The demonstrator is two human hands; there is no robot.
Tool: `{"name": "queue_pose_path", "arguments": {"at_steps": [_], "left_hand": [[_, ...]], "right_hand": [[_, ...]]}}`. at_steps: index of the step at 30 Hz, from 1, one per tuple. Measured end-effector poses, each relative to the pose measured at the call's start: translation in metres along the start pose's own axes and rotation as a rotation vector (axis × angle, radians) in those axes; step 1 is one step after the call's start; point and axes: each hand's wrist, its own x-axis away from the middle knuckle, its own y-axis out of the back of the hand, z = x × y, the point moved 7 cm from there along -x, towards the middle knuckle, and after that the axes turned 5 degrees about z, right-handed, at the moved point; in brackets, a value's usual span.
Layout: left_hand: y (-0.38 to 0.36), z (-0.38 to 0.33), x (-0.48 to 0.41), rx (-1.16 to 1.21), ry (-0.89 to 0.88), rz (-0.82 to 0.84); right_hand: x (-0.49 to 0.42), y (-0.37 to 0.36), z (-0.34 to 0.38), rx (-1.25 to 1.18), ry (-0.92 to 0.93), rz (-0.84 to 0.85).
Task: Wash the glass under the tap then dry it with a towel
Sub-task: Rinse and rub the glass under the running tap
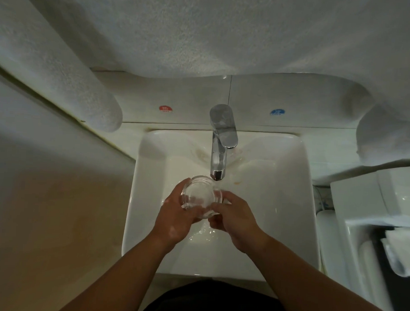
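Glass [199, 196], clear, rigid, breakable and likely slick when wet, sits tilted over the sink [297, 205] just below the tap [219, 155], pinched by its wall between left hand [176, 218] and right hand [234, 217], 2 grips closed on it.

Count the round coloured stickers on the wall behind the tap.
2. A red sticker sits left of the tap, a blue sticker right of it, both on the tiles above the sink. None seem hidden.
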Motion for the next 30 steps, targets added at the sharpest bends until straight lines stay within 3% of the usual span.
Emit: {"name": "queue_pose_path", "arguments": {"at_steps": [3,8,13,19,24,30], "left_hand": [[-0.007,0.005,-0.001,0.106,0.014,0.033],[-0.01,0.005,-0.009,-0.042,-0.002,-0.049],[-0.003,-0.009,-0.012,-0.299,-0.044,-0.194],[-0.014,-0.005,-0.016,-0.297,-0.022,-0.055],[-0.004,-0.011,-0.014,-0.347,-0.033,-0.227],[-0.014,-0.008,-0.016,-0.361,-0.036,-0.014]], "right_hand": [[0.007,0.008,0.007,0.244,0.113,-0.071],[0.013,0.017,0.012,0.415,0.202,-0.147],[0.013,0.02,0.015,0.462,0.214,-0.152],[0.014,0.02,0.022,0.431,0.259,-0.148],[0.013,0.017,0.025,0.433,0.249,-0.126],[0.013,0.02,0.025,0.431,0.25,-0.163]]}}
